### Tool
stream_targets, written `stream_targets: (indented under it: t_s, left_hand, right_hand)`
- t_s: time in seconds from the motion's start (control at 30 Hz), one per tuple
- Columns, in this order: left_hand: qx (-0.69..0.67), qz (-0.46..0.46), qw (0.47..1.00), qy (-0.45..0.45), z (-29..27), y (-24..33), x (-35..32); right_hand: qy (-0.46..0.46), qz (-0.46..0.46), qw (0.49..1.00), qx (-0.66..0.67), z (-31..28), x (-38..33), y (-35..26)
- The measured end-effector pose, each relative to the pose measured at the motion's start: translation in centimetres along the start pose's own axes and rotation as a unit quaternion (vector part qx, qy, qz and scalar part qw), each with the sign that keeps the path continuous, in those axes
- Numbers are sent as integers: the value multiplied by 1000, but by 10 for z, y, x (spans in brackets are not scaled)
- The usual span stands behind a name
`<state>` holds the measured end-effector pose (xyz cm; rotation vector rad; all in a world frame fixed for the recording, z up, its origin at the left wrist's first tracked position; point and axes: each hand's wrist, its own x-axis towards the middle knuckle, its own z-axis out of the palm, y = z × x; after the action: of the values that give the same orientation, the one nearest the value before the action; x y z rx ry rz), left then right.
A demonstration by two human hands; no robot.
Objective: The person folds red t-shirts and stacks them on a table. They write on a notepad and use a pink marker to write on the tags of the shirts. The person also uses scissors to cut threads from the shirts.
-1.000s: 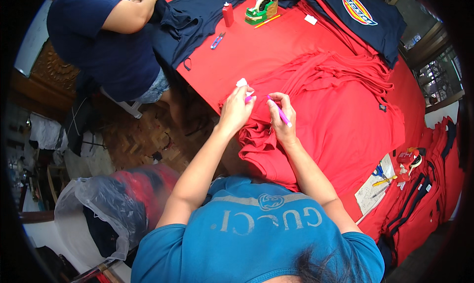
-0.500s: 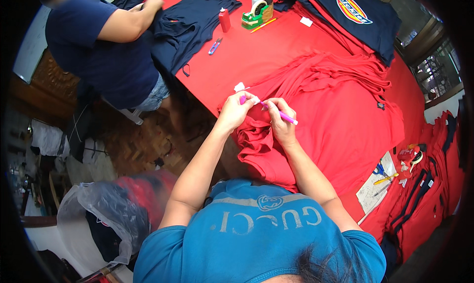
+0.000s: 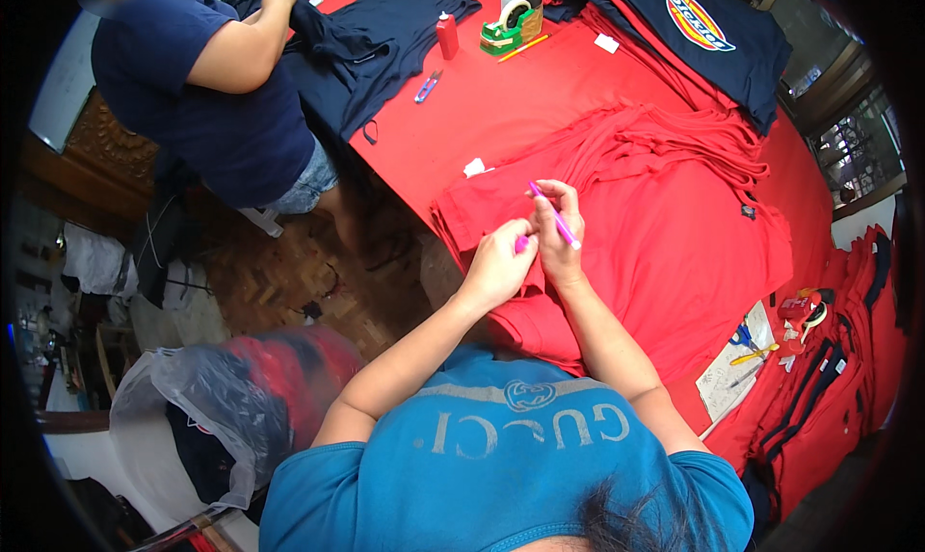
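Remotely, I log pen (image 3: 564, 228) gripped slantwise in right hand (image 3: 556, 251) | pink, one end white | left hand (image 3: 498, 263), adjacent, clasping pink cap (image 3: 521, 244)

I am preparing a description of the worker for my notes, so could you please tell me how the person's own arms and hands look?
The left hand and right hand are without gloves, and both forearms are uncovered, with no watch or bracelet in sight. Short, plain teal sleeves end above the elbows; they belong to a teal shirt.
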<state>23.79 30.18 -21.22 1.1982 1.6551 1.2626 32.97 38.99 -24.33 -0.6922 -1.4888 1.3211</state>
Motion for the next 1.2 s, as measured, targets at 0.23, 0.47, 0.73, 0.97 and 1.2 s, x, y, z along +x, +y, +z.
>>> stream_targets:
  t_s: [0.23,0.47,0.73,0.97,1.2]
  left_hand:
    - [206,93,942,249,-60,-23,67]
    - [90,-38,990,102,-75,-46,103]
    - [-130,-82,988,20,-60,4,68]
    - [-163,-30,986,25,-50,6,55]
    - [-1,10,1000,18,-1,9,5]
  right_hand:
    - [6,-12,998,-66,-8,8,-12]
    - [-70,-31,995,-66,-5,34,-35]
    - [-41,-37,997,-62,7,35,-26]
    - [-7,-9,1000,-7,8,33,-15]
    - [13,27,998,58,2,22,-3]
